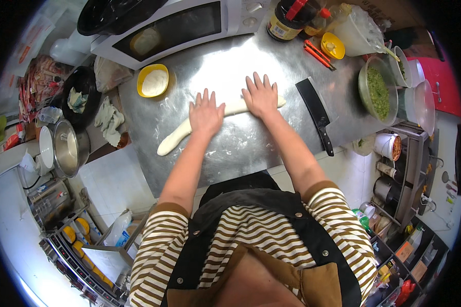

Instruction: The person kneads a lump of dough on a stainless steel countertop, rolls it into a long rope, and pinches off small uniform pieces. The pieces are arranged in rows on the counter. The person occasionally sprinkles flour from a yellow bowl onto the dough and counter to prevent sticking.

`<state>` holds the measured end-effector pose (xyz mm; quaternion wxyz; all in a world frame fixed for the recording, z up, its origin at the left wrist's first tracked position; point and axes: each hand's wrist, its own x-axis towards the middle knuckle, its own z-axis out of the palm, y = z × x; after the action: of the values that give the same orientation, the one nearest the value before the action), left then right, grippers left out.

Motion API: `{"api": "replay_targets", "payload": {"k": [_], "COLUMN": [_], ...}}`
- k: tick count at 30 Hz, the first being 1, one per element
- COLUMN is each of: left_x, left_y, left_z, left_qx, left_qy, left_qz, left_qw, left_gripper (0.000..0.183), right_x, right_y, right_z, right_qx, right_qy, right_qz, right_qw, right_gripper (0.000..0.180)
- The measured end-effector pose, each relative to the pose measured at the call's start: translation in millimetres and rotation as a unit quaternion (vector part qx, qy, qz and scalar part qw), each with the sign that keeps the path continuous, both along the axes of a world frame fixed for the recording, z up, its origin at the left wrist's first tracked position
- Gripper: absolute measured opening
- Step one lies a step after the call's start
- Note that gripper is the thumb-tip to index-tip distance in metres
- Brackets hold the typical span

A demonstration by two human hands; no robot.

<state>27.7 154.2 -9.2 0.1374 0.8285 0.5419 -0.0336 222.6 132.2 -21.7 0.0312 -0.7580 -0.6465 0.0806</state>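
A long roll of pale dough (233, 108) lies across the stainless steel table (238, 149), its left end bending towards me. My left hand (206, 115) rests flat on the roll left of its middle, fingers apart and pointing away from me. Near the roll's right end, my right hand (262, 98) presses palm down with spread fingers. Each palm hides the stretch of dough beneath it. Neither hand grips anything. Flour smears mark the steel around the dough.
Right of the dough lies a black-handled cleaver (315, 109). A yellow bowl of flour (153, 81) stands back left, before a microwave oven (169, 28). At right are a bowl of chopped green filling (377, 92), a red-orange box cutter (318, 55) and a sauce jar (283, 30).
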Motion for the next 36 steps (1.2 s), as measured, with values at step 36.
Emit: {"api": "replay_targets", "payload": {"k": [36], "left_x": [-66], "left_y": [-51], "left_z": [2], "left_qx": [0.002], "left_qy": [-0.009], "left_qz": [0.021], "left_qw": [1.0], "left_gripper": [0.065], "right_x": [45], "right_y": [-44], "right_z": [3], "right_qx": [0.02], "right_qy": [-0.03], "right_qz": [0.087], "right_qw": [0.996], "right_gripper": [0.057]}}
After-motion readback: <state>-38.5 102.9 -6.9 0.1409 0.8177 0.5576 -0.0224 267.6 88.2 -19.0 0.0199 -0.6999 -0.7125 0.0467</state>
